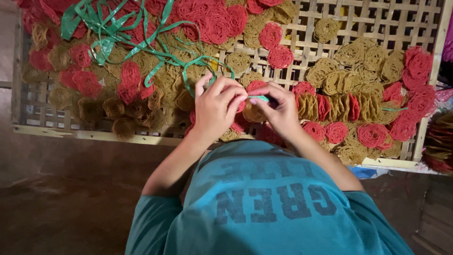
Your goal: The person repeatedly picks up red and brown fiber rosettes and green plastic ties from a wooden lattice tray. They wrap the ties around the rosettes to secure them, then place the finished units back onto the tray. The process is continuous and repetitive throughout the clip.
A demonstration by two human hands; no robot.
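My left hand [218, 106] and my right hand [278, 109] meet above the near edge of a woven bamboo tray [99, 135]. Both pinch a thin green plastic strip [259, 98] stretched between the fingers. The strip runs from my left hand in a loop back toward a tangle of green strips [111, 33] at the far left. Under my hands sits a small stack of round crackers [255, 113], red and tan, partly hidden by my fingers. A row of stacked crackers [337, 107], standing on edge, lies just right of my right hand.
The tray is covered with several loose red and tan coiled crackers [373, 61], heaped thickest at the left. Bare lattice [401, 23] shows at the far right. A dark floor [66, 203] lies below the tray. Another pile of crackers [441, 141] sits at the right edge.
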